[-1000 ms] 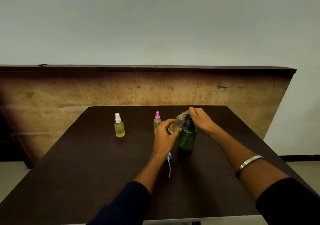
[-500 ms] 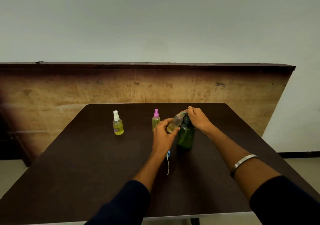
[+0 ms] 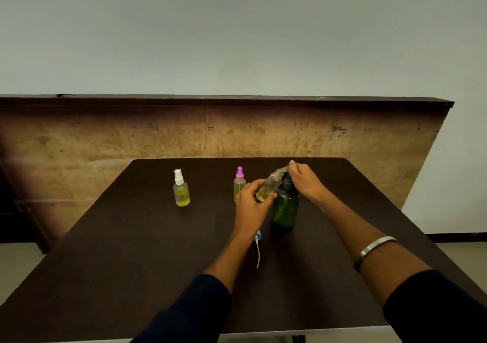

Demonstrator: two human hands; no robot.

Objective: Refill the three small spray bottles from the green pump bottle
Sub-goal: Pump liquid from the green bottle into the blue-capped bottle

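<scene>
The green pump bottle (image 3: 286, 208) stands upright on the dark brown worktop (image 3: 131, 263), whose surface is smooth and matt. The bottle is round, of dark translucent green plastic, with a darker pump head on top; how much liquid is inside it cannot be told.

The right hand (image 3: 305, 181) rests on top of the pump head, its fingers curled around the spout, so its grip is clamped on the pump. Just left of the pump head, the left hand (image 3: 250, 200) holds a small clear bottle (image 3: 267, 189) tilted, with its open neck up against the spout. The fingers and thumb wrap around the lower part of this bottle, a closed grip. A little yellowish liquid sits in its bottom part.

Left of the green bottle, beside the left hand, stands a slim spray bottle with a pink cap (image 3: 239, 184), holding pale yellow liquid. Further left, well apart, stands a rounder clear spray bottle with a white cap (image 3: 181, 189), about half full of brighter yellow liquid.

In front of the green bottle, partly hidden under the left wrist, a blue spray cap (image 3: 258, 237) with a thin white dip tube lies flat on the worktop.

A plain metal bangle (image 3: 374, 249) circles the right forearm.
</scene>
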